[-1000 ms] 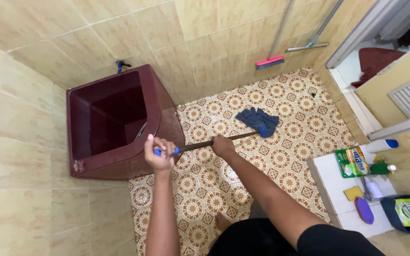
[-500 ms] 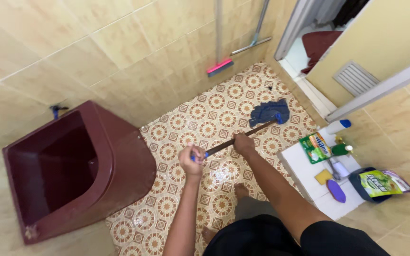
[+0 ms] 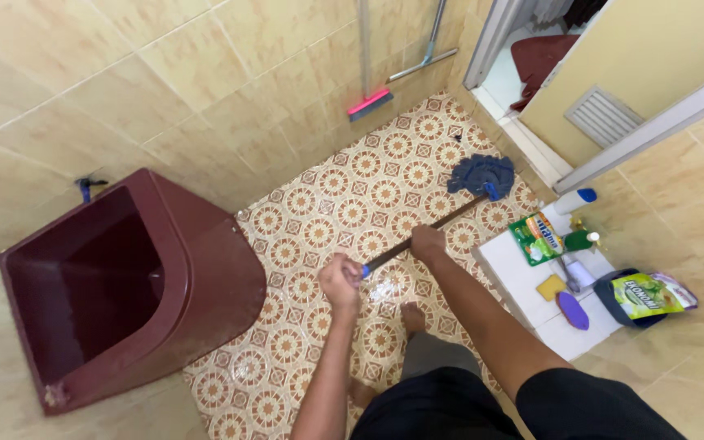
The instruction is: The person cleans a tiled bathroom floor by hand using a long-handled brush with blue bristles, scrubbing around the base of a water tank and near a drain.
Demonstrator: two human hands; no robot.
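Mop [image 3: 442, 220]: long axis runs diagonal, from the blue end cap at the left hand [image 3: 341, 281] up and away to the blue mop head [image 3: 481, 175]. Head points toward the doorway corner, far end from the person. Dark handle sits low, at a shallow angle over the patterned floor tiles [image 3: 344, 204].

Left hand: fingers wrapped tight round the near end of the handle, right at the blue cap, knuckles up. Forearm comes straight up from the bottom of the view, wrist roughly in line.

Right hand [image 3: 429, 243]: fingers closed over the handle further along, palm down, between the left hand and the mop head. Arm extended out from the body, elbow nearly straight, black sleeve [image 3: 580, 403] at the shoulder.

Mop head lies spread on the tiles well beyond the right fingers, near the door frame.

Around the hands: maroon water tub [image 3: 197, 277] off to the left of the left fingers, well apart. White raised step [image 3: 515, 281] just right of the right forearm, carrying a green packet [image 3: 536, 239], white bottle with blue cap [image 3: 574, 200], yellow sponge [image 3: 552, 287] and purple brush [image 3: 572, 310]. Pink-headed brush [image 3: 370, 103] and squeegee [image 3: 422, 65] lean on the wall past the mop head. Bare foot [image 3: 411, 318] on the tiles below the hands.
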